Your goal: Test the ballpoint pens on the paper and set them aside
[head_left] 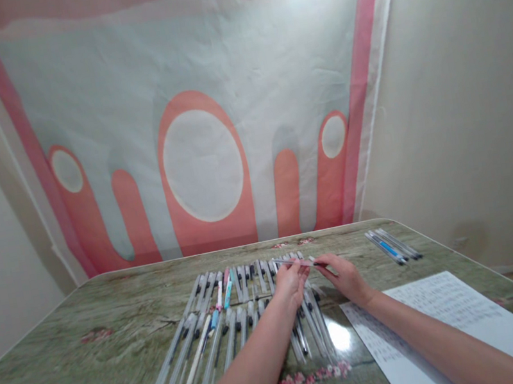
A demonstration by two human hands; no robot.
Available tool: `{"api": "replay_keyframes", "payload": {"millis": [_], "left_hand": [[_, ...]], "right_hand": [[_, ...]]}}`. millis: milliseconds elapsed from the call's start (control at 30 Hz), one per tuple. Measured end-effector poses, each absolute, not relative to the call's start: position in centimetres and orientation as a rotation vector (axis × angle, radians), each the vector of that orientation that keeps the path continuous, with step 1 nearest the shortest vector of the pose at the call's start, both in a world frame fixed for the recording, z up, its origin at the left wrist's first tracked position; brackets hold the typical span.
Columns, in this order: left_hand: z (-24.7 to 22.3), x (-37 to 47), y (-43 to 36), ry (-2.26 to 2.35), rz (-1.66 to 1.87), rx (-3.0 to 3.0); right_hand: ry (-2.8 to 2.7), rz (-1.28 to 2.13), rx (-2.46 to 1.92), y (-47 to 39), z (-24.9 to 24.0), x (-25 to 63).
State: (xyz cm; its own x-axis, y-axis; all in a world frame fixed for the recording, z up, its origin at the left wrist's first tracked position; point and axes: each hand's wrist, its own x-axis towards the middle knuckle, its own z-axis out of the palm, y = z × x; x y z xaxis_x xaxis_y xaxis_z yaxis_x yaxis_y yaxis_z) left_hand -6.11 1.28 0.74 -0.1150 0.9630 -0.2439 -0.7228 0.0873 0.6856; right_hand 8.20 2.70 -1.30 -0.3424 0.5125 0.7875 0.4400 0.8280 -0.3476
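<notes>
A slim clear pen (299,262) is held level above the far row of pens, between my two hands. My left hand (289,285) closes its fingers around the middle of it. With thumb and fingertips pinched, my right hand (345,276) grips the dark end on the right. Below lie two rows of clear-barrelled pens with dark tips or grips, a far row (210,290) and a near row (204,353). Among them are a pink-and-white pen (220,292), a turquoise pen (228,290) and a cream pen (198,352). My left forearm covers part of the near row.
Written sheets of white paper (450,310) lie at the right, under my right forearm. Several more pens (392,246), one blue, are grouped at the table's far right. The table (118,363) has a greenish wood-look cover. Behind it hangs a patterned cloth (186,54).
</notes>
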Motion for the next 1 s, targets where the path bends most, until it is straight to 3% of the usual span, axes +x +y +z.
{"api": "replay_keyframes", "payload": {"millis": [1000], "left_hand": [[1.41,-5.99,1.0,0.816,1.506,0.426]], "right_hand": [[-2.084,0.066,-0.942,2.45,-1.38,8.23]]}}
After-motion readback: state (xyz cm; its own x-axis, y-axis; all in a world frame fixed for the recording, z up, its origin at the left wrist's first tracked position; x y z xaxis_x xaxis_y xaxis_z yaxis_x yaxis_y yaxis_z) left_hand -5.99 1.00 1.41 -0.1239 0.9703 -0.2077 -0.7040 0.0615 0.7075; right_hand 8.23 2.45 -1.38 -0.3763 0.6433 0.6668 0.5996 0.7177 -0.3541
